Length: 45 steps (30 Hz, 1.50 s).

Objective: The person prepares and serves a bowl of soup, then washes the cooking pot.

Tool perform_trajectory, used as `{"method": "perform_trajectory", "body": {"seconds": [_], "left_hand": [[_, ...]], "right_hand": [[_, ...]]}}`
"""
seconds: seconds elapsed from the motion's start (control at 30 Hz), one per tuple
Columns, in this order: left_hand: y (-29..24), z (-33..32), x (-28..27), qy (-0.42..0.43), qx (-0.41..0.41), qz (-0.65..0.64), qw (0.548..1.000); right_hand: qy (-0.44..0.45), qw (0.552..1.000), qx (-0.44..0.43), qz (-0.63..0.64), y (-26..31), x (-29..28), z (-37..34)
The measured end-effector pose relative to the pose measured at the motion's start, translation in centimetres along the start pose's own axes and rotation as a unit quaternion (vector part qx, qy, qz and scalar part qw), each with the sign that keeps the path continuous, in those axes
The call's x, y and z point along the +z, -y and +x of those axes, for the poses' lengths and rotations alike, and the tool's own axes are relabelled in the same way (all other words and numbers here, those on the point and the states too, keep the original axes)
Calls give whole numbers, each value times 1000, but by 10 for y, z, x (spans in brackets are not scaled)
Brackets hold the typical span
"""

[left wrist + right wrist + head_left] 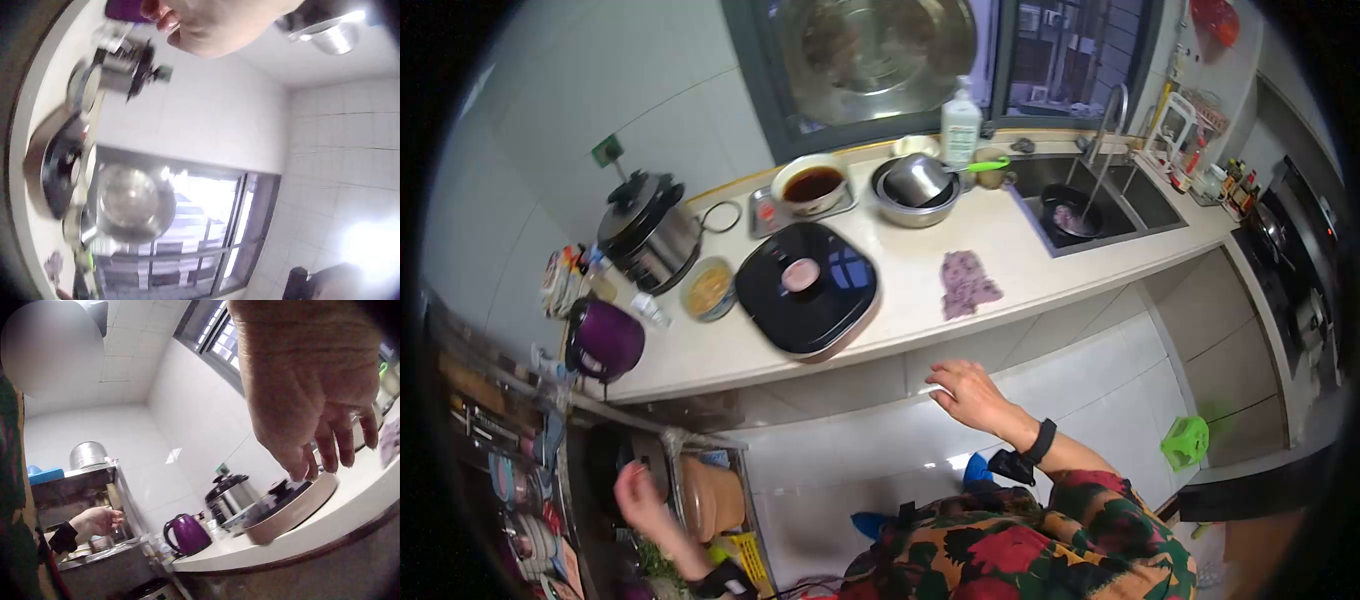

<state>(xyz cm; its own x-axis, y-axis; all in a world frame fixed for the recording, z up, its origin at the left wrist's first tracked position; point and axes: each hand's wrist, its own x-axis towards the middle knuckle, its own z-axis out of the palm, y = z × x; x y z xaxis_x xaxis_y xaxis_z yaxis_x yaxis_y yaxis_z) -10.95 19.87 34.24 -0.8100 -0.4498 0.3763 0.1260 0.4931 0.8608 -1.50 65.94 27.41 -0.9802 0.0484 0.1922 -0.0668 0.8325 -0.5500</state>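
Right hand (975,398): holding nothing, fingers loosely bent, positioned off the front edge of the bench (900,270). Left hand (645,502): fingers loosely curled, nothing seen in the grasp; blurred in the head view, located beside a lidded brownish container (718,495) on the shelf unit. Nearest item to the right hand is a mauve cloth (967,285), lying rumpled on the bench, untouched. Left of the cloth stands an electric pan (835,305), black lid on. Behind the pan, a bowl of dark liquid (813,185); to its left, a bowl of yellowish food (708,290), a pressure cooker (650,238) and a purple kettle (607,340). Right of the cloth, a dark bowl (1060,222) sits in the sink (1140,243) beneath the tap (1118,105).
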Motion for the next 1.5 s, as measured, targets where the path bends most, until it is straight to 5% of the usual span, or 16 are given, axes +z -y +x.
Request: {"method": "perform_trajectory", "body": {"seconds": [0.07, 0.13, 0.27, 0.3, 0.37, 0.47, 0.63, 0.7, 0.9, 1.07, 1.17, 1.27, 1.33, 1.4, 1.43, 1.5], "left_hand": [[-31, -60, 117, 148, 25, -9, 989], [-94, -125, 205, 303, -89, -114, 942], [-141, -217, 346, 507, 72, -71, 856], [-144, -224, 369, 511, 74, -69, 854], [-155, -252, 433, 515, 233, -32, 824], [-159, -258, 489, 458, 264, 111, 842], [-147, -247, 557, 468, 174, 215, 840], [-152, -246, 589, 451, 247, 178, 839], [-176, -249, 698, 445, 252, 190, 838], [-228, -284, 705, 488, 299, 175, 801], [-238, -310, 670, 529, 332, 167, 763], [-238, -313, 619, 558, 268, 155, 770], [-225, -295, 601, 482, 196, 187, 833], [-208, -271, 588, 412, 120, 341, 836], [-213, -269, 585, 376, 127, 426, 813], [-230, -283, 595, 269, 252, 326, 870]], "right_hand": [[-25, 999, 23, -11, -65, -41, -22], [-54, 995, 82, -5, -118, -74, -51], [-96, 984, 151, -21, -194, -146, -95], [-118, 975, 186, -15, -202, -156, -105], [-143, 963, 227, -17, -230, -190, -122], [-157, 943, 293, 7, -261, -207, -149], [-157, 922, 350, 59, -306, -222, -163], [-150, 923, 350, 52, -327, -236, -154], [-143, 937, 318, 22, -403, -289, -88], [-89, 969, 228, -34, -475, -330, -26], [-42, 956, 289, 21, -499, -347, 6], [-36, 967, 250, 27, -537, -352, 25], [-30, 981, 192, 13, -554, -363, 43], [-11, 985, 174, 15, -578, -372, 66], [-1, 988, 157, 13, -590, -377, 77], [26, 988, 153, 9, -612, -376, 99]]}}
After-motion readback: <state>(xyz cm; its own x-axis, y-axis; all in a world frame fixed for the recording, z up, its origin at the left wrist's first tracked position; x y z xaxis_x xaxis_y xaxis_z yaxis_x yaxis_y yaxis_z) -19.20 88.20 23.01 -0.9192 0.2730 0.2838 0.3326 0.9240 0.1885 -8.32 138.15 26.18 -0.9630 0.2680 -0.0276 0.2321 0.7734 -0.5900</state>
